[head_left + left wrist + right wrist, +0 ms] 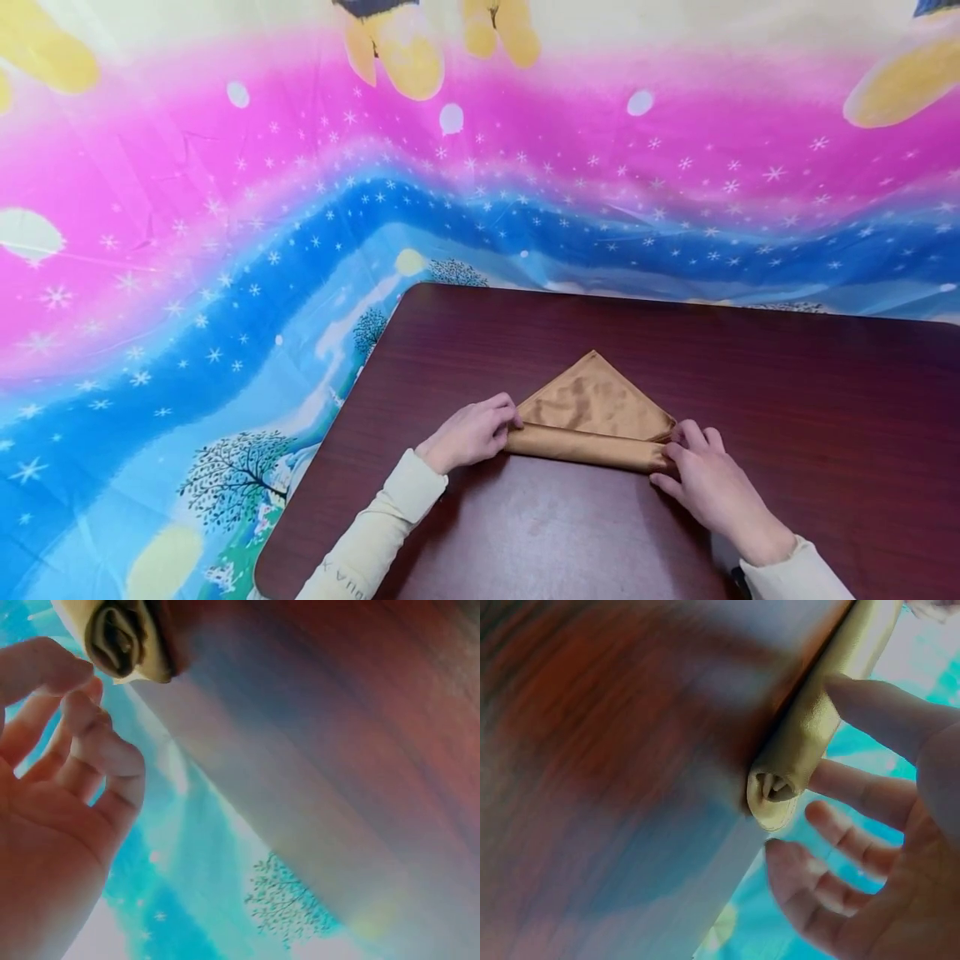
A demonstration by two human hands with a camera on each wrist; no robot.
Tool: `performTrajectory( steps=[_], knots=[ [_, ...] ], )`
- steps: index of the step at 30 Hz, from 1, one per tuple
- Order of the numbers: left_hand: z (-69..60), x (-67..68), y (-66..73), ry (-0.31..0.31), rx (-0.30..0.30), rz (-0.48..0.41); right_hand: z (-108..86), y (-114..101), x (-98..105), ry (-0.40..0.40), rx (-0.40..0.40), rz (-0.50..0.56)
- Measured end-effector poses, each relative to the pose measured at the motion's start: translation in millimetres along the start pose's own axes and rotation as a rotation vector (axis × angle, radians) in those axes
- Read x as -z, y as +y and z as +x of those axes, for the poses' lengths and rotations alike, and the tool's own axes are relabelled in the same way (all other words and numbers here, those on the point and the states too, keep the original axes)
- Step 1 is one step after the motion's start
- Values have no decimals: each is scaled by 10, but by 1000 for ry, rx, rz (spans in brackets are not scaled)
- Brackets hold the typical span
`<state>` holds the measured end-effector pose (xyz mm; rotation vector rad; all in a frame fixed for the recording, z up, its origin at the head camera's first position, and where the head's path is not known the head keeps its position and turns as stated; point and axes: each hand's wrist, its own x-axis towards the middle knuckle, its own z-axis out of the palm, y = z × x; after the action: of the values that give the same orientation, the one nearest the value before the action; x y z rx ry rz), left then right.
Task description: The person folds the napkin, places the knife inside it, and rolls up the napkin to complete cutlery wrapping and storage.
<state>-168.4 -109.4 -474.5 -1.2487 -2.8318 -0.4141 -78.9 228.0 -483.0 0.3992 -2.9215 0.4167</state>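
Note:
A golden-brown satin cloth [596,400] lies on the dark red-brown table, its far part a triangle pointing away from me. The near edge is wound into a tube, the rolled edge [581,446], whose spiral end shows in both wrist views. My left hand [474,432] is at the roll's left end, fingers loosely bent beside it; in the left wrist view no grip on the cloth shows. At the right end, my right hand [712,483] pinches the roll, with the thumb [877,712] on its near side and the index finger behind.
The wooden table [840,417] has a rounded corner at the far left. Behind it and down its left side hangs a printed curtain [300,208] in pink and blue with snowflakes and trees.

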Motion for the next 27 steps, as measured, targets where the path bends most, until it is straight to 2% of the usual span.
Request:
performTrajectory(
  steps=[3, 7, 12, 21, 27],
  knots=[
    [-49, 18, 37, -37, 2, 26, -12, 14, -23, 31, 80, -25],
    [-88, 17, 56, -70, 23, 39, -43, 36, -43, 43, 107, -24],
    [-95, -26, 38, -54, 20, 53, -56, 59, -57, 76, 124, -19],
    [-52, -73, -4, -41, 14, 138, -50, 58, -64, 142, 164, 6],
    [-37, -60, 9, -46, -17, 189, -46, 71, -57, 120, 173, -1]
  ],
)
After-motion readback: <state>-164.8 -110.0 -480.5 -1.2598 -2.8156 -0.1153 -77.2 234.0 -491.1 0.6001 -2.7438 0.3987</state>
